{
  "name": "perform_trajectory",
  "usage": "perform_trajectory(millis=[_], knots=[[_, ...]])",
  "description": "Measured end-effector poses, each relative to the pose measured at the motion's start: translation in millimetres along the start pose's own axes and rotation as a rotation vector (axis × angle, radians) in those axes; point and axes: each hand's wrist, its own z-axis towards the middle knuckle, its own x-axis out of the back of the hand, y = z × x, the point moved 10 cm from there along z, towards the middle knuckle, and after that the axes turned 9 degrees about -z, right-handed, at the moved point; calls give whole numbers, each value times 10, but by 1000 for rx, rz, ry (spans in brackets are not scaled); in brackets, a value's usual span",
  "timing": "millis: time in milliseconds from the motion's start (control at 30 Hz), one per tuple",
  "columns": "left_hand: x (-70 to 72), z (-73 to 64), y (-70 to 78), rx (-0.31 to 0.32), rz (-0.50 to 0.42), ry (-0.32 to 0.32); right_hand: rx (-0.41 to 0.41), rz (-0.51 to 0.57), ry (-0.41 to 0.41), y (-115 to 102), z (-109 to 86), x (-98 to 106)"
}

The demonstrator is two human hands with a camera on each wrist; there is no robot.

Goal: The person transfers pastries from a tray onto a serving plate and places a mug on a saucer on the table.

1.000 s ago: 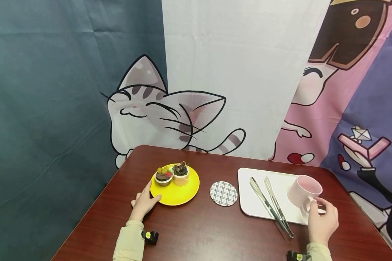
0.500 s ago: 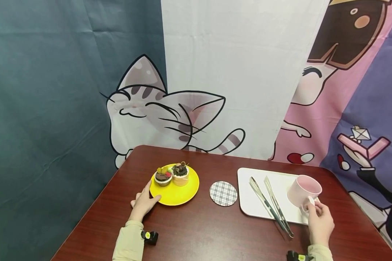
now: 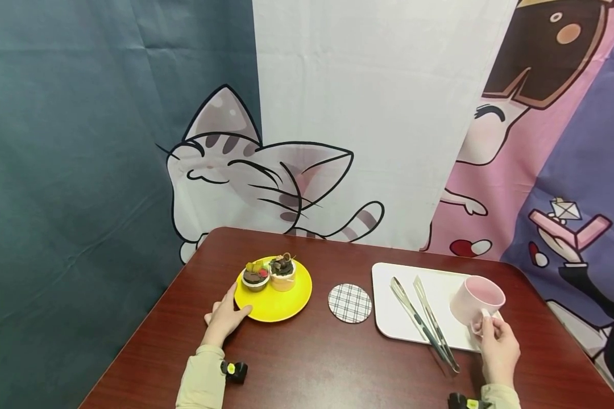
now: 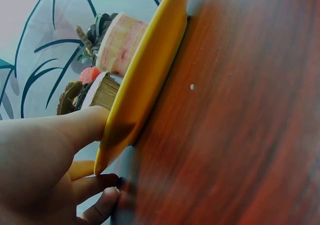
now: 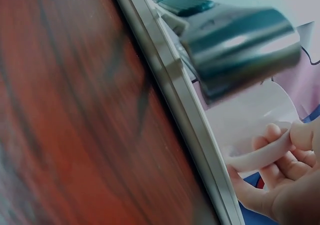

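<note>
At the left, my left hand holds the near-left rim of a yellow plate. The left wrist view has the thumb over the rim and the other fingers at its underside. Two cupcakes sit on the plate: a chocolate one with yellow and red toppings, and a taller one with dark frosting. On the right, my right hand grips the handle of a pink mug, which stands upright at the tray's right end. Fingers curl through the handle in the right wrist view.
The white tray lies under the mug. Metal tongs lie across it, their handle end over its near edge. Between plate and tray is a round checked coaster. Printed cloths hang behind the brown table.
My right hand has moved slightly left and closed its fingers round the mug's handle. The mug has barely shifted. My left hand and the plate have stayed still.
</note>
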Motion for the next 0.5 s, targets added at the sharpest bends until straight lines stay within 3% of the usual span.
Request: perform_trajectory(millis=[100,300,500], knots=[[3,-5,15,-3,2,-1,55,-42,49,-48,-14,30],[25,-22,37,-2,-10,19,88,-255,148,-103,-42,109],[15,-22,20,-3,4,6,114,-211,176,-146,-61,132]])
